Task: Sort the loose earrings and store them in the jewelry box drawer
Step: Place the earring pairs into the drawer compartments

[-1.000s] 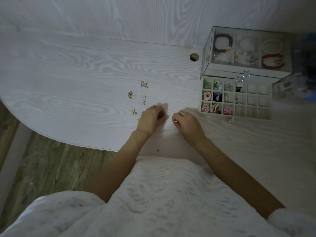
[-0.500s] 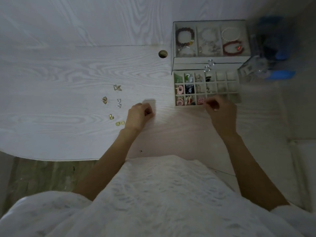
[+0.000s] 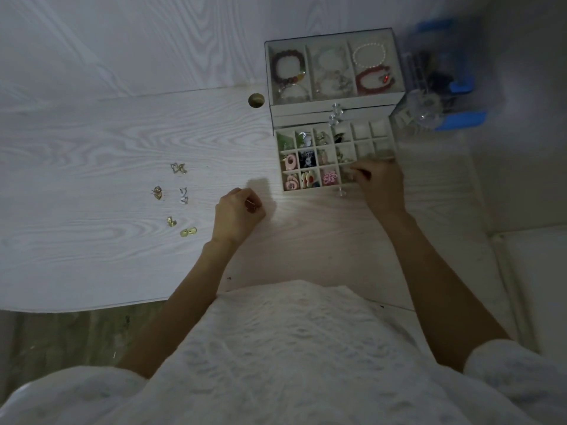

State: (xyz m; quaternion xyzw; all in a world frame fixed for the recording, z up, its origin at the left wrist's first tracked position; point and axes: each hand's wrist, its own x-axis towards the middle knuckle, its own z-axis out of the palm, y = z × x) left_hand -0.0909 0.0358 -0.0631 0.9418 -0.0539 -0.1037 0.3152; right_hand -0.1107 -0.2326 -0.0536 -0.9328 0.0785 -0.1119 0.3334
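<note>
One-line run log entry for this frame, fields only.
stage: storing | right hand: over front row of open drawer, contents hidden | left hand: curled on table | loose earrings: five groups left of it

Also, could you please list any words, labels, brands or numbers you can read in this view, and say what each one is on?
None can be read.
The jewelry box and its open drawer show no lettering.
The clear container with blue parts beside the box is too blurred to tell whether it carries a label.
</note>
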